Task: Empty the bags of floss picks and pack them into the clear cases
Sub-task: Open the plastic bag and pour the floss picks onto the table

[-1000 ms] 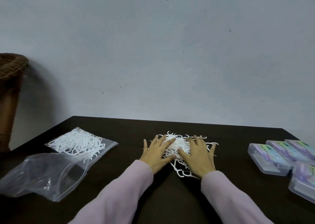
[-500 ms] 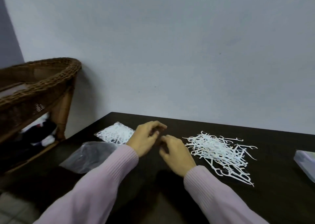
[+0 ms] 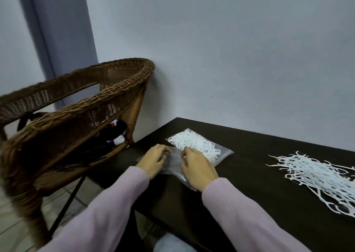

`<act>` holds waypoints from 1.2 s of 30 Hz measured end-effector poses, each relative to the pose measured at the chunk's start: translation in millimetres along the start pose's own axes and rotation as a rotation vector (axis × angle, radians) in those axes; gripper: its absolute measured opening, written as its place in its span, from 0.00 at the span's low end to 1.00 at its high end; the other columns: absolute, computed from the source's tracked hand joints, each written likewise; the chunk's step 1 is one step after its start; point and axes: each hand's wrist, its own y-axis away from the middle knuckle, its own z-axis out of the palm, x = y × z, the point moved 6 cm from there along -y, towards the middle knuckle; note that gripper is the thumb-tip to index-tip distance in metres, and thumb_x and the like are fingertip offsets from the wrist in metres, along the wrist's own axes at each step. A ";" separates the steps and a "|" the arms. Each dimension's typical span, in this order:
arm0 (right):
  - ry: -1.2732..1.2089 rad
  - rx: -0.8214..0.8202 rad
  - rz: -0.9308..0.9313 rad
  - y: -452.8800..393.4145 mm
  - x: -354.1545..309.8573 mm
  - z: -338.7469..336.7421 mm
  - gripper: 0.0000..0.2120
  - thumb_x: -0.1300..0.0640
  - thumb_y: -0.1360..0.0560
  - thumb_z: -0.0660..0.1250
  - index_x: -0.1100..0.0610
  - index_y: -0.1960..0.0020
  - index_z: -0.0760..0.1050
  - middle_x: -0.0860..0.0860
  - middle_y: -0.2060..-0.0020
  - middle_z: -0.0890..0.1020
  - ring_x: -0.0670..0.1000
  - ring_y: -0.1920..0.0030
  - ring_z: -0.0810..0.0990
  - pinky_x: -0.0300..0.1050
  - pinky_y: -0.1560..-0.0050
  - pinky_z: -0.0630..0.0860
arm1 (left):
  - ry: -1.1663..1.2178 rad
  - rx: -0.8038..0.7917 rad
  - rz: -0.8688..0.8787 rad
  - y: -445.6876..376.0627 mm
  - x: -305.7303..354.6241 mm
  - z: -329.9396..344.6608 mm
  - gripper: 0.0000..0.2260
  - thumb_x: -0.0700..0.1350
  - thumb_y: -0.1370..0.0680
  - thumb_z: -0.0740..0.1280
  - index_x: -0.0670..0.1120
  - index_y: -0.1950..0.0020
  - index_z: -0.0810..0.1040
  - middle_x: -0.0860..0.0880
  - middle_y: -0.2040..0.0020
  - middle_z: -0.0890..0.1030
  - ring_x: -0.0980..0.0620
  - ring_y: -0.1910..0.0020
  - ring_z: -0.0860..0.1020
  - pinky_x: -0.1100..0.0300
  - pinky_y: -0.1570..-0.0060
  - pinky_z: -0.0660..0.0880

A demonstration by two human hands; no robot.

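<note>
On the dark table (image 3: 255,200), both my hands are at the left end on a crumpled, empty clear bag (image 3: 172,162). My left hand (image 3: 153,161) and my right hand (image 3: 198,168) each have their fingers curled into its plastic. Just behind them lies a second clear bag (image 3: 199,143), flat and full of white floss picks. A loose pile of white floss picks (image 3: 318,177) is spread on the table at the right. The clear cases are out of view.
A brown wicker chair (image 3: 76,102) stands close to the table's left edge, with dark and white items under its seat. A grey wall runs behind the table. Tiled floor shows at the lower left.
The view has swung left, so the cases have left the frame. My hands left the loose pile, moved left across the table and took hold of the empty bag.
</note>
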 end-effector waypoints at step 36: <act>-0.025 -0.265 0.046 15.0 43.2 29.0 0.24 0.43 0.26 0.64 0.50 0.34 0.65 0.50 0.36 0.64 0.50 0.34 0.63 0.45 0.33 0.64 | -0.400 -0.084 -0.449 1.3 -52.5 -1.1 0.29 0.59 0.22 0.57 0.48 0.25 0.56 0.44 0.25 0.56 0.41 0.26 0.54 0.41 0.30 0.53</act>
